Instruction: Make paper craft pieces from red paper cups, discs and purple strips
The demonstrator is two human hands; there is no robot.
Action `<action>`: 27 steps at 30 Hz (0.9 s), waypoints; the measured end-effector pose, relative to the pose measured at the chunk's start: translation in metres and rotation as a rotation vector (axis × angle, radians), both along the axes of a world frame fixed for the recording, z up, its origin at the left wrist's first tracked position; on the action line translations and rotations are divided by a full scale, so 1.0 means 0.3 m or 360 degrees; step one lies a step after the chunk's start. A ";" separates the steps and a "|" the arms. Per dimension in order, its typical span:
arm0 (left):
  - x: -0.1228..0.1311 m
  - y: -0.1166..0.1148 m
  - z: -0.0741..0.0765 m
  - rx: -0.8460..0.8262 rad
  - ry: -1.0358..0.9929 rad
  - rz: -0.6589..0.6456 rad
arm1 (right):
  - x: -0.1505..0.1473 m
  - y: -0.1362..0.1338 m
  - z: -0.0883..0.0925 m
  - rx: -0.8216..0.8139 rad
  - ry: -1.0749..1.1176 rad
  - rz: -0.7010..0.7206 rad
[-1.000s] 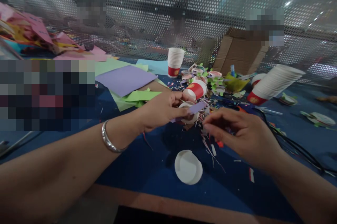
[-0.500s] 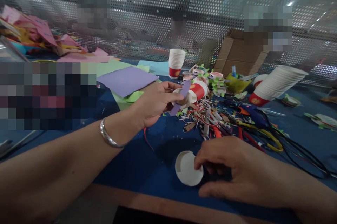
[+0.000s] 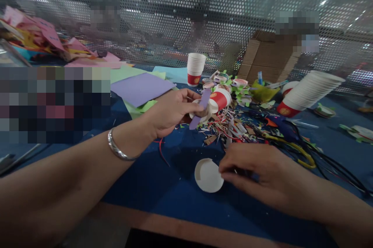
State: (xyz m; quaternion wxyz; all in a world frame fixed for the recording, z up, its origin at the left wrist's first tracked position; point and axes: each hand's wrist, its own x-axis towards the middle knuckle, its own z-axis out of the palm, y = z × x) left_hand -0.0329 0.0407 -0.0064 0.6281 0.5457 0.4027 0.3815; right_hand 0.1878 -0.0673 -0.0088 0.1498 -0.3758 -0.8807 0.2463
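My left hand [image 3: 171, 112] is closed around a purple paper strip [image 3: 204, 102] and a white cut-off cup bottom [image 3: 208, 115] behind it. Just past these, a red-and-white paper cup [image 3: 221, 99] lies on its side. Nearer me, my right hand [image 3: 256, 174] pinches the right rim of another white round cup bottom [image 3: 208, 176], held low over the blue table [image 3: 151, 193]. Its hollow side faces up. My right palm and some fingers are hidden from view.
Paper scraps [image 3: 233, 127] pile up mid-table. Behind stand stacked paper cups [image 3: 196, 70], with a tilted cup stack [image 3: 309, 92] at right. Scissors [image 3: 303, 156] and black cables [image 3: 335, 174] lie at right. Purple paper [image 3: 142, 89] lies at left. A perforated metal screen [image 3: 163, 19] closes the back.
My right thumb and fingertips have come together on the cup bottom's rim, and the cup bottom has moved slightly away from me. My left hand stays nearly still, keeping its hold.
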 end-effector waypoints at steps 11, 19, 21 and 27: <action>-0.021 0.018 -0.012 0.0130 0.0103 -0.0146 | 0.037 0.029 0.012 0.0459 0.0316 -0.0668; -0.023 0.016 -0.019 0.0146 0.0391 -0.0266 | 0.039 0.038 -0.001 0.0429 0.0284 -0.0694; -0.026 0.019 -0.021 0.0154 0.0483 -0.0326 | 0.042 0.040 -0.004 0.0446 0.0277 -0.0690; -0.053 0.036 -0.018 0.0499 0.1042 -0.0420 | 0.043 0.041 -0.009 0.0513 0.0244 -0.0613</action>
